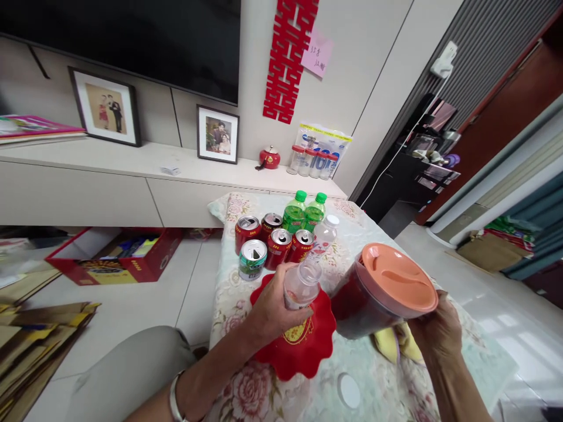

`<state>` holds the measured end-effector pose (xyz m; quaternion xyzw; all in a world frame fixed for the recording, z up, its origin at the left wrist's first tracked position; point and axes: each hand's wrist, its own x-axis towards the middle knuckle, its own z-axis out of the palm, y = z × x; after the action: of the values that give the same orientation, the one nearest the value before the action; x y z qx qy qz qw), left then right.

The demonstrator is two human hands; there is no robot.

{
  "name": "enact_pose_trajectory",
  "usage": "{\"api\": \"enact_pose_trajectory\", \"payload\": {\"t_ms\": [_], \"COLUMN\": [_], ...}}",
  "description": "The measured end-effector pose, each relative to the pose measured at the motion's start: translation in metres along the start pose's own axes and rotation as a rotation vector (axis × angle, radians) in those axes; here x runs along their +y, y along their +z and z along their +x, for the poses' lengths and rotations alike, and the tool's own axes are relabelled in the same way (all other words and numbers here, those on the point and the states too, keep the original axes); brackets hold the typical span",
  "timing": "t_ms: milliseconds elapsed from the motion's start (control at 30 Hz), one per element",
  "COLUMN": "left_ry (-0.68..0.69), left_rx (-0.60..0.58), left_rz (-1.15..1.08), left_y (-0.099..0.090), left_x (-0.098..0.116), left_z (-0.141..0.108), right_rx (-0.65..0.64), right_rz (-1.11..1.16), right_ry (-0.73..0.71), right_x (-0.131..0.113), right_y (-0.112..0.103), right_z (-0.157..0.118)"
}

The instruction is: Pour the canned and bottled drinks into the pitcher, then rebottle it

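Observation:
My left hand point(279, 310) is wrapped round a clear, uncapped plastic bottle point(303, 284), its open mouth facing up. Below it lies a red scalloped tray point(323, 346) with a gold design. My right hand point(440, 328) grips a pitcher point(365, 302) on its far right side; the handle is mostly hidden. The pitcher has an orange lid point(398, 275), holds something dark red, and tilts toward the bottle, its spout side close to it. I cannot see any liquid flowing between them. A white cap point(349, 391) rests on the cloth near me.
Red cans point(279, 249), a green can point(253, 259), two green-capped bottles point(294, 214) and a white-capped bottle point(325, 234) stand behind the tray. A yellow cloth point(396, 343) lies beneath the pitcher. A red box point(127, 258) sits on the floor at left.

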<state>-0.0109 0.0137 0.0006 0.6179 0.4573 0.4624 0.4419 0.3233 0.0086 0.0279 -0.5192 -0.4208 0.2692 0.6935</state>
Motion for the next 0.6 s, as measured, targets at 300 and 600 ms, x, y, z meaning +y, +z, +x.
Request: {"api": "enact_pose_trajectory", "payload": {"t_ms": [300, 600], "left_ry": [-0.004, -0.014], "left_rx": [-0.075, -0.105], "left_rz": [-0.082, -0.088], "left_y": [0.002, 0.002], "left_x": [-0.002, -0.001], "left_z": [0.003, 0.006], "right_rx": [0.134, 0.154], "right_rz": [0.106, 0.126], "right_ry": [0.113, 0.094], "right_x": [-0.018, -0.057], "right_y": [0.011, 0.02], "right_z": [-0.011, -0.016]}}
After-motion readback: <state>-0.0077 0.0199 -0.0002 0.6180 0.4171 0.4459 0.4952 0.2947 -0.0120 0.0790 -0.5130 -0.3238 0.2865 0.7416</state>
